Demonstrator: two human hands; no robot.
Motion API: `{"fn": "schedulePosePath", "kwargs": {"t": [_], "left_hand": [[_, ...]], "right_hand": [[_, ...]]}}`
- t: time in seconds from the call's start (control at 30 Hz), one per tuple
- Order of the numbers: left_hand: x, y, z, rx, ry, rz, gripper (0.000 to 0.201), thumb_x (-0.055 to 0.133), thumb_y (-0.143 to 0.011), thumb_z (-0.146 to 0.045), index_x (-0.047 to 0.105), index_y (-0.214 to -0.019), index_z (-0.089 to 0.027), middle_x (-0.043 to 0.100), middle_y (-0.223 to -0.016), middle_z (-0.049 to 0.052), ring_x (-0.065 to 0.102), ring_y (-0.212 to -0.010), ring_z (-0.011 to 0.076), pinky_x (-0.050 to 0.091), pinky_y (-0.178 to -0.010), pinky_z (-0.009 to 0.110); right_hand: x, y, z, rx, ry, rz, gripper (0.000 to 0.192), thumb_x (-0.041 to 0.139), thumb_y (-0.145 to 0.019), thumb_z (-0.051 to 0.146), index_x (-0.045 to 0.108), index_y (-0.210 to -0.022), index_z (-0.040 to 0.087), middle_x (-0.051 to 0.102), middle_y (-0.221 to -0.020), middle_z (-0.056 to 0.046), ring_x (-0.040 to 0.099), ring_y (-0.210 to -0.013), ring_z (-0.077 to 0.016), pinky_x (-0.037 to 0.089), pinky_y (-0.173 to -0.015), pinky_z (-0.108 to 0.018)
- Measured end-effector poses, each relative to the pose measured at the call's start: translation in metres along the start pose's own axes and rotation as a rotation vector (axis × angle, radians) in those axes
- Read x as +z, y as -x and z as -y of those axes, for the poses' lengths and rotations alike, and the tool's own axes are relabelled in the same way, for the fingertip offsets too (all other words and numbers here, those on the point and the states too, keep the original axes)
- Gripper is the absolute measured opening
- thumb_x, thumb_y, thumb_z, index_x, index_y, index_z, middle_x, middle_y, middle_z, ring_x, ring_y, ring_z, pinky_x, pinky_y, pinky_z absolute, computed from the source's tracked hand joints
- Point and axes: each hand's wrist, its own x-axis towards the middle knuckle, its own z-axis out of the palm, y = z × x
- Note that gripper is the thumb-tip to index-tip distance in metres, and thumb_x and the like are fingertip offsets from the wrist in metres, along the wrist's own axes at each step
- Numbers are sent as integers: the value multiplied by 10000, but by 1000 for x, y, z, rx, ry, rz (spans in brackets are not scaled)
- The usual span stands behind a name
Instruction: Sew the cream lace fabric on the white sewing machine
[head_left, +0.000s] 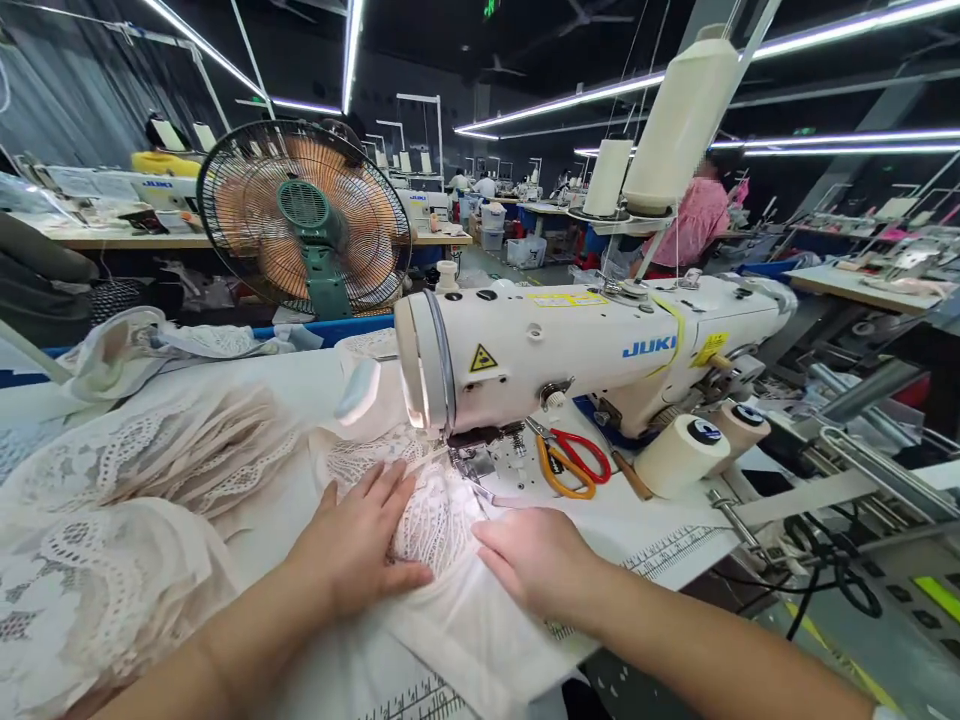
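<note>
A piece of cream lace fabric (431, 520) lies under the needle end of a white sewing machine (517, 345). My left hand (360, 540) rests flat on the lace, left of the needle, with its fingers stretched out. On the other side, my right hand (532, 560) is closed on the fabric's right edge, its fingertips partly hidden. A narrow light strip (427, 459) runs over the lace toward the needle area. Plain cream cloth (465, 630) hangs from the lace between my forearms.
Stacked lace pieces (142, 540) cover the table's left side. Orange-handled scissors (559, 470), red-handled scissors (589, 452) and a thread cone (682, 455) sit right of the needle. Behind stands a large fan (307, 215). A person in pink (697, 215) is farther back.
</note>
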Motion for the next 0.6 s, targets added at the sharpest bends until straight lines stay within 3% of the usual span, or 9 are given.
{"fn": "schedulePosePath", "kwargs": {"t": [0.3, 0.5, 0.6], "left_hand": [[-8, -16, 11, -1, -63, -30, 878, 575, -767, -555, 303, -1473, -108, 190, -1559, 156, 168, -1428, 381, 231, -1103, 629], [-15, -32, 21, 13, -105, -26, 857, 531, -795, -548, 285, -1478, -92, 182, -1562, 182, 173, -1430, 371, 243, -1103, 615], [-15, -40, 27, 36, -105, -55, 816, 515, -807, -532, 322, -1461, -84, 247, -1537, 222, 214, -1416, 384, 251, -1091, 627]], "right_hand": [[-2, -6, -5, -24, -2, -35, 199, 622, -800, 164, 695, -982, 192, 622, -605, -45, 465, -472, -171, 172, -437, -289], [-1, -18, -4, 33, 31, 50, 408, 675, -690, 100, 685, -1089, 184, 618, -541, -33, 436, -389, -160, 217, -406, -266], [15, -27, -6, 81, -150, -123, 496, 697, -592, 67, 700, -1080, 156, 596, -470, -35, 466, -373, -194, 251, -407, -277]]}}
